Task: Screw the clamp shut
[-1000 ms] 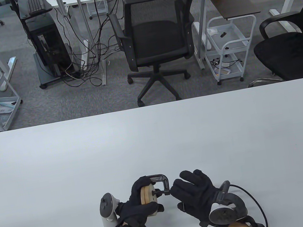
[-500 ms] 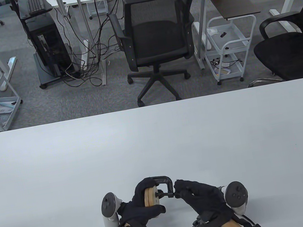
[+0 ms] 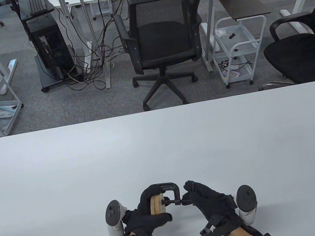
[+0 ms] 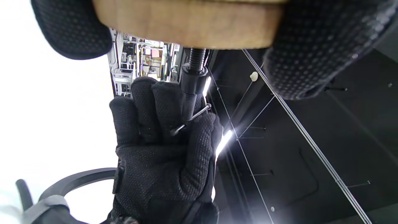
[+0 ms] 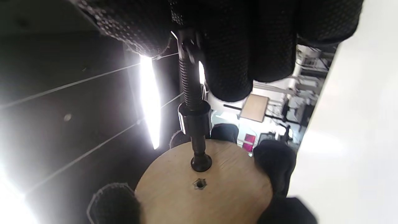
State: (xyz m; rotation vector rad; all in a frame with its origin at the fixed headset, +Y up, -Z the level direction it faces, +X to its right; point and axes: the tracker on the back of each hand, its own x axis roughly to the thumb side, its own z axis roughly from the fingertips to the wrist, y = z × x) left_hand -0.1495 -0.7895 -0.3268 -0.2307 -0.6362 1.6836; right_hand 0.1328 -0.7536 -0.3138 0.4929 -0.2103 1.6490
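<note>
Table view evenly lit and sharp; both wrist views blown out by ceiling-light glare, near glove fingers (image 4: 71, 28) blurred.

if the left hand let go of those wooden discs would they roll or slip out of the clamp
Probably not slip: the screw's pad already presses the wooden discs, and the clamp arches around them. Freed entirely, the discs look round-edged, so they might roll if set on edge. They look stiff and solid, likely light. The left hand grips them; the right hand holds the screw handle.

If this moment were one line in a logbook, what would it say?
left hand: holds wood discs in clamp | right hand: pinches screw handle | screw pad: on disc face | clamp off table
</note>
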